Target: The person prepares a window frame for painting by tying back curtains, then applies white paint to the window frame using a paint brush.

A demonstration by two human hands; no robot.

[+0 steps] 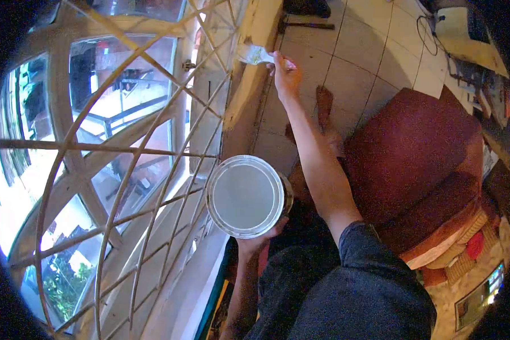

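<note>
My right hand [286,71] is closed around the handle of a paintbrush [256,55]. The pale, paint-coated bristles point left and overlap the face of the yellowish wooden frame [239,105] beside the window. Closer to my body, my left hand [258,242] supports a round paint can [245,196] from beneath, most of its fingers hidden by it. Pale grey-white paint shows inside the can's metal rim. The can is held right next to the metal window grille [178,144].
Behind the crisscross grille are window panes [122,85] with daylight outside. A dark red sofa [413,164] stands to my right on the tiled floor [354,48]. A dark hammer-like tool [309,25] lies on the floor ahead. A bare foot [324,102] shows below my right arm.
</note>
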